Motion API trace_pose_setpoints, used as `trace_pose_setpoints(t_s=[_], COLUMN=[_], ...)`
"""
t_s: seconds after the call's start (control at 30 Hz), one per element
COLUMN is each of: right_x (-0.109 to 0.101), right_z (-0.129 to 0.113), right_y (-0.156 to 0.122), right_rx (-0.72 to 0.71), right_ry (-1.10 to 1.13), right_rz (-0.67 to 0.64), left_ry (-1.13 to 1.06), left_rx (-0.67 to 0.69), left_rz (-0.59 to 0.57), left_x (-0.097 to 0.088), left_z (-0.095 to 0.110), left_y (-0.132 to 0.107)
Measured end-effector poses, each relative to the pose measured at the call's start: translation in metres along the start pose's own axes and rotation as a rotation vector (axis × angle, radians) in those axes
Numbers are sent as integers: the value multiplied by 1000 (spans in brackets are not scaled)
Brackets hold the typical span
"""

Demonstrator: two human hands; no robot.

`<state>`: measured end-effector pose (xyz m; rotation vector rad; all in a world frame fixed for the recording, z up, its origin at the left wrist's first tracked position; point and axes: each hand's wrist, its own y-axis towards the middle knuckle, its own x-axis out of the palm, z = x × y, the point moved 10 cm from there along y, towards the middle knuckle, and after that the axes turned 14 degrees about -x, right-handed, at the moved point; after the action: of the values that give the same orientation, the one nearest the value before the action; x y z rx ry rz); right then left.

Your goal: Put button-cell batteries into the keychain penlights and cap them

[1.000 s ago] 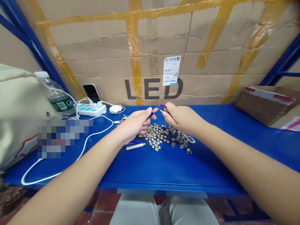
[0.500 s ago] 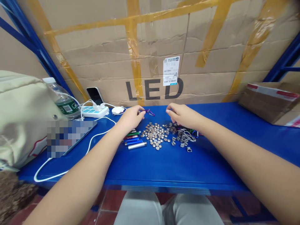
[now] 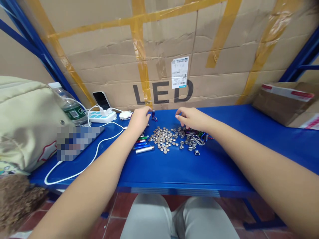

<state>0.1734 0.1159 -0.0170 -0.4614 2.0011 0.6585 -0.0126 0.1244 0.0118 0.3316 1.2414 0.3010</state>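
Observation:
My left hand (image 3: pixel 139 121) rests at the back of the blue shelf, its fingertips at a small purple carabiner piece (image 3: pixel 154 115). I cannot tell whether those fingers grip it. My right hand (image 3: pixel 191 119) hovers with curled, parted fingers over a heap of metal carabiners and rings (image 3: pixel 193 138), holding nothing. Between the hands and below them lies a spread of silver button cells (image 3: pixel 161 139). Several small metal flashlights (image 3: pixel 144 149), silver, blue, green and red, lie side by side below my left hand.
Along the left stand a beige bag (image 3: pixel 25 122), a water bottle (image 3: pixel 69 109), a phone (image 3: pixel 101 100), and a power strip (image 3: pixel 102 117) with a white cable (image 3: pixel 84 172). A cardboard box (image 3: pixel 284 104) sits at the right, and a taped carton forms the back wall (image 3: pixel 161 66).
The purple carabiner piece has shifted slightly left and now stands more upright at my left fingertips. A second earlier both hands held it together above the button cells. My view has tilted slightly upward.

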Motion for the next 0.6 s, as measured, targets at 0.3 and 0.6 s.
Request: trace_pose_setpoints(t_s=[0.3, 0.6], right_x=[-13, -16], right_z=[0, -5], right_y=[-3, -7], right_rx=[17, -76], right_ry=[-13, -179], right_rz=[12, -128], left_ry=[134, 100], left_rx=[-99, -137], left_rz=[-191, -298], left_x=[-7, -7], left_z=[-58, -76], left_y=[4, 0])
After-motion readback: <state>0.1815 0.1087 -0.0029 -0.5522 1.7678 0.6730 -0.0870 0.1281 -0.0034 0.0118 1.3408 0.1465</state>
